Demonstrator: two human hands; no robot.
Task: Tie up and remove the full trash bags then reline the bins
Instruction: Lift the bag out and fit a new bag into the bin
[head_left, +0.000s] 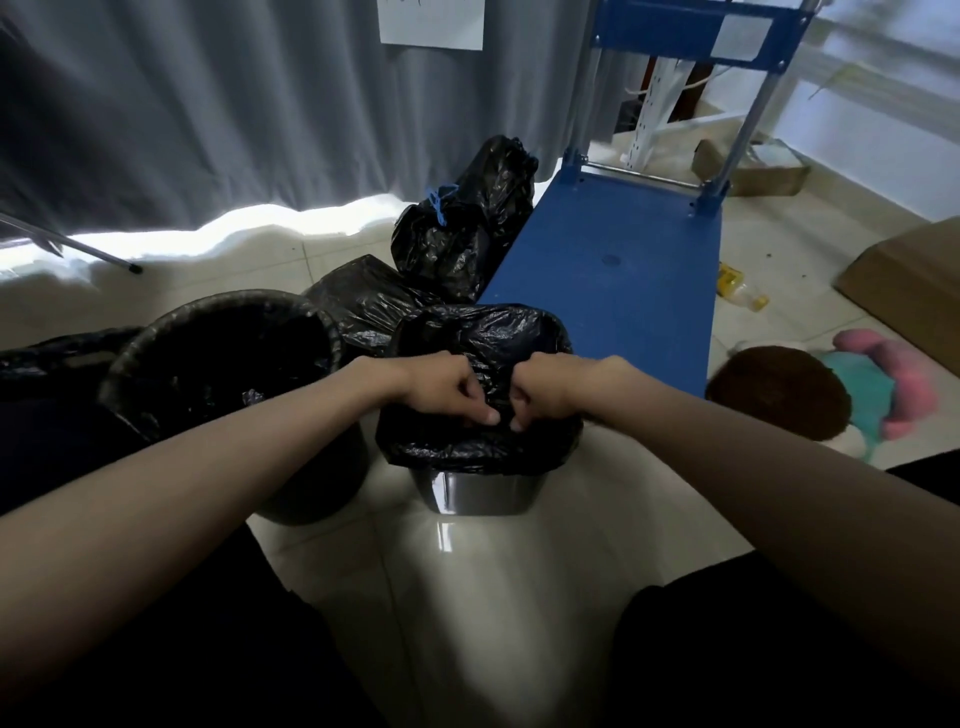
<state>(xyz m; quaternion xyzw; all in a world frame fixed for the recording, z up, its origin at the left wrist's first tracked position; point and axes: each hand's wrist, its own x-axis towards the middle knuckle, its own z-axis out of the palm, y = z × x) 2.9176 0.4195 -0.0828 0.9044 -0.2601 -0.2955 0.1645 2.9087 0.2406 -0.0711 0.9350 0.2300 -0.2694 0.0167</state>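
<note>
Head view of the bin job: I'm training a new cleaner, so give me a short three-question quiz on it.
1. True or false: both hands grip the black liner on the shiny metal bin.
2. Which stands to the left of that bin? A) a round black-lined bin B) a mop bucket C) a cardboard box
3. What colour is the tie on the bag standing beside the blue cart?

Key: 1 true, the left hand and the right hand pinch it; 2 A; 3 blue.

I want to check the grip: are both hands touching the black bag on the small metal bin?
Touching. The head view shows the left hand and right hand pinching the black bag over the metal bin.
</note>
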